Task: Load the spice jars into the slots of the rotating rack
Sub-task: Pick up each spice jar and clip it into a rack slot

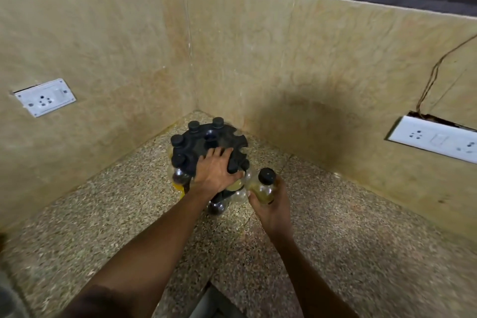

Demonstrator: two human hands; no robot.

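Socket plate (pixel 45 97) on the left wall, well apart from everything else. Black rotating rack (pixel 206 144) standing on the speckled counter (pixel 103 214) in the corner, 4 black-capped jars (pixel 178 140) seated along its left and far rim. Left hand (pixel 215 169) pressed flat on the rack's top disc, fingers spread, grip clamped on nothing. Right hand (pixel 273 204) just beside the rack's near-right edge, grip wrapped around 1 upright spice jar (pixel 264 186), black cap up. Second socket plate (pixel 436 141) on the right wall.
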